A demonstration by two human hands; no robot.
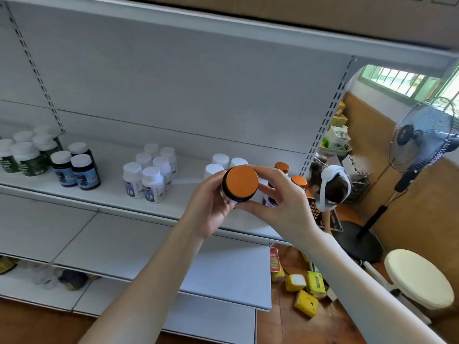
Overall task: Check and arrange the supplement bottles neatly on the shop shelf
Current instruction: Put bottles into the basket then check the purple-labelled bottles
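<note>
A dark bottle with an orange cap [242,182] is held up in front of the white shelf [99,194], its cap facing me. My left hand [211,207] grips its body from the left and below. My right hand [280,194] pinches the cap's edge from the right. Behind my hands stand white-capped bottles [221,161] and two more orange-capped bottles [282,167]. Further left are a group of white bottles [151,175], dark bottles with blue labels [77,170] and green-labelled bottles [24,152].
Lower white shelves [149,249] sit below. A person [330,187] crouches by a crate past the shelf's right end. A standing fan [422,142], a cream stool [419,279] and yellow packets [305,289] on the floor are at the right.
</note>
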